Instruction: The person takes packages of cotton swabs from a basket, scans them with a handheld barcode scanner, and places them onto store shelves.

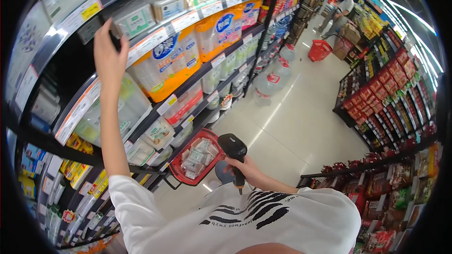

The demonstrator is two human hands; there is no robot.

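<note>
My left hand (pixel 109 49) is raised to the upper shelf on the left, thumb and fingers apart. Just beyond its fingertips lies a clear-wrapped pack with a green and white label (pixel 134 21), in a row with other wrapped packs (pixel 169 5). A dark gap in the shelf is left of the hand. Low in front of my body, my right hand (pixel 245 167) grips a black handheld barcode scanner (pixel 233 146) by its handle, head upward. Near the scanner, a red shopping basket (pixel 214 176) stands on the floor, holding several clear-wrapped packs (pixel 197 157).
Orange packs of plastic cups (pixel 162 66) fill the shelf below. Large water bottles (pixel 273 80) stand on the floor along the shelving. Farther up the aisle are another red basket (pixel 320 50) and a person (pixel 343 9). Snack racks (pixel 386 84) line the right side.
</note>
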